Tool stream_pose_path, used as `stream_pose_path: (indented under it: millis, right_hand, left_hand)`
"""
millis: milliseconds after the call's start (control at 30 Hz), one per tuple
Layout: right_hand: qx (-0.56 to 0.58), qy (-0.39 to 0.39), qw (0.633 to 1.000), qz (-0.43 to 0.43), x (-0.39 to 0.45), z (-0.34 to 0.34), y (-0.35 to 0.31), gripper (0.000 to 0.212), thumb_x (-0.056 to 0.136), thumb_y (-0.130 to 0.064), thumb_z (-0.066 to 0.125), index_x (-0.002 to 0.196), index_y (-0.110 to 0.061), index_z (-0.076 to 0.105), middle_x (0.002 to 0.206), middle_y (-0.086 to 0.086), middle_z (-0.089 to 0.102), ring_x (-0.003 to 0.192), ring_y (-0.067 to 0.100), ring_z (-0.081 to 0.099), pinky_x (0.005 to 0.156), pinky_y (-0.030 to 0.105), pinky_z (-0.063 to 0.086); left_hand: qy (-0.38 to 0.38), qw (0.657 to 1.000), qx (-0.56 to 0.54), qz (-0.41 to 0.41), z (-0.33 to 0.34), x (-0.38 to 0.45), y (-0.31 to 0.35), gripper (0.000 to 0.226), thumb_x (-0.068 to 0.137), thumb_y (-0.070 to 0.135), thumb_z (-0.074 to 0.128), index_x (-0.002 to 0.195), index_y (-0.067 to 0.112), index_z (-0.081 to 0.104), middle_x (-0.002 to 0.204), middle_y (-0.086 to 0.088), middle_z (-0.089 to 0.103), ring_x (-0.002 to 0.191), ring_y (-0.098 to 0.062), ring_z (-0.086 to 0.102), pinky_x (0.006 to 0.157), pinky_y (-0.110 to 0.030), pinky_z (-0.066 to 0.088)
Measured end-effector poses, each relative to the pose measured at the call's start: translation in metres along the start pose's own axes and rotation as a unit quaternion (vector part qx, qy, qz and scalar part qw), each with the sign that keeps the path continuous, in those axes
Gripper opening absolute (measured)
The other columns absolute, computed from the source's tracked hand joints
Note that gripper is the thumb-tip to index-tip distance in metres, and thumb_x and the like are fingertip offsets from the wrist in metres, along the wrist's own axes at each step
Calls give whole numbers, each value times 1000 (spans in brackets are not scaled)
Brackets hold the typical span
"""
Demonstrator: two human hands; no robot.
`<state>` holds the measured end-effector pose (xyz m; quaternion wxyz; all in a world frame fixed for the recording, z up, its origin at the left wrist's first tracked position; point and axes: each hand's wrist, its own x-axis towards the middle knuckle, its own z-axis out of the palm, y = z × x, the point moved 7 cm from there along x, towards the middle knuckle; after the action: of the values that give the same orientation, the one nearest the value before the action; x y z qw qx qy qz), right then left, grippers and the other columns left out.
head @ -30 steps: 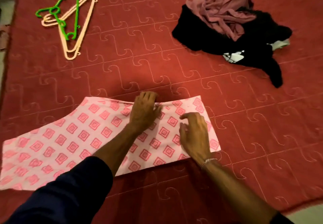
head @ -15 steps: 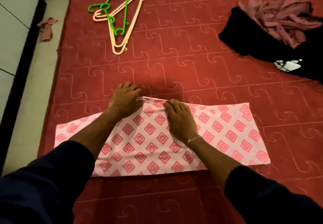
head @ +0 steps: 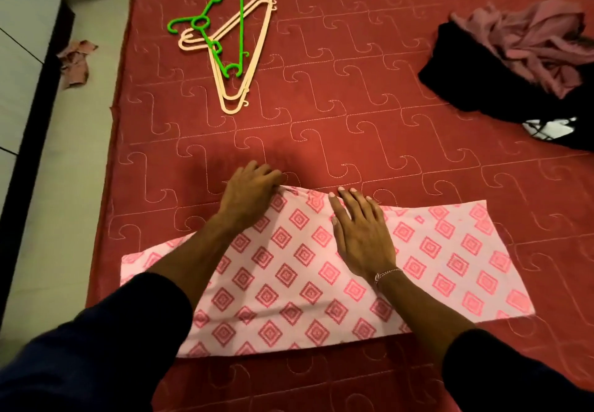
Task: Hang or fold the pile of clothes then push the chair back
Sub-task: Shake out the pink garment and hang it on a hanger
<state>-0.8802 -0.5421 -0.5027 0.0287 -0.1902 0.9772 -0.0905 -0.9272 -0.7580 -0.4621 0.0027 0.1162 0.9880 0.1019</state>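
Note:
A pink cloth with a red diamond print lies flat and folded lengthwise on the red quilted bed. My left hand sits at the cloth's far edge with its fingers curled over that edge, gripping it. My right hand presses flat on the cloth just to the right, fingers straight and pointing away from me. A pile of black and mauve clothes lies at the bed's far right, partly cut off by the frame. No chair is in view.
A green hanger lies across two beige hangers at the far left of the bed. The bed's left edge drops to a pale floor with a crumpled rag beside a dark-edged cabinet.
My head has turned left, so the pile slid to the right edge. Both hands have moved left along the cloth's far edge, and the right hand has flattened onto the cloth.

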Motion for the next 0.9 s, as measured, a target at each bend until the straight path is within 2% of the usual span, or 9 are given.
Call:
stream_pose_path:
  millis: [133, 200, 267, 367, 533, 633, 700, 833, 900]
  right_hand:
    - [-1, 0, 1000, 2, 4, -3, 0, 52, 104, -40, 25, 148, -19, 43, 152, 6, 46, 140, 25, 41, 118, 48, 28]
    - [-6, 6, 1000, 3, 8, -10, -2, 50, 102, -43, 26, 138, -19, 51, 139, 5, 54, 124, 23, 49, 111, 47, 35]
    - [-12, 25, 999, 21, 20, -19, -5, 43, 99, -47, 27, 118, -20, 55, 114, 2, 56, 100, 20, 47, 97, 43, 39]
    - [19, 59, 997, 47, 55, -28, -22, 34, 99, -46, 32, 104, -19, 52, 99, 1, 50, 89, 18, 42, 88, 42, 42]
    - [110, 1, 993, -30, 129, -19, -86, 28, 104, -35, 44, 123, -15, 50, 120, 4, 52, 101, 17, 47, 92, 38, 46]
    - [144, -50, 985, -83, 182, -14, -129, 39, 103, -26, 48, 138, -12, 44, 143, 8, 47, 118, 27, 51, 102, 47, 46]
    - [149, -76, 980, -108, 218, -12, -153, 49, 102, -19, 47, 149, -10, 36, 157, 8, 36, 130, 33, 47, 108, 49, 42]
    - [137, -92, 983, -80, 280, -6, -173, 61, 100, -11, 47, 156, -8, 25, 166, 7, 19, 137, 38, 42, 112, 49, 39]
    - [125, -98, 986, -55, 296, -2, -173, 64, 99, -14, 52, 156, -8, 23, 163, 10, 24, 134, 39, 46, 108, 50, 44]
  left_hand:
    - [-17, 994, -26, -106, 9, -9, -10, 42, 95, 49, 56, 124, 17, 57, 122, -7, 52, 107, -20, 45, 90, -33, 42]
    - [-17, 988, -23, -152, 11, -13, -19, 63, 92, 61, 52, 138, 19, 47, 141, -9, 44, 126, -24, 41, 103, -39, 39]
    - [-36, 976, -48, -211, 12, -16, -32, 92, 84, 77, 50, 153, 19, 29, 159, -12, 25, 146, -30, 23, 119, -49, 23]
    - [-74, 954, -71, -281, 14, -17, -61, 128, 66, 96, 41, 160, 18, 4, 166, -14, -5, 153, -33, -6, 120, -50, -4]
    - [-143, 956, -52, -252, 31, -16, -90, 145, 46, 109, 8, 152, 18, -29, 156, -15, -39, 144, -32, -36, 115, -59, -19]
    - [-167, 952, -76, -247, 39, -13, -94, 145, 47, 108, 16, 150, 18, -32, 154, -14, -42, 142, -32, -39, 113, -60, -23]
    - [-175, 949, -87, -248, 41, -11, -95, 147, 45, 106, 21, 150, 18, -33, 153, -13, -44, 141, -31, -40, 111, -60, -26]
    - [-194, 943, -103, -252, 46, -10, -95, 157, 31, 111, 12, 148, 18, -37, 150, -12, -49, 138, -31, -45, 110, -63, -26]
    - [-208, 938, -108, -254, 48, -9, -95, 157, 29, 111, 9, 145, 18, -41, 146, -12, -52, 135, -32, -48, 110, -64, -25]
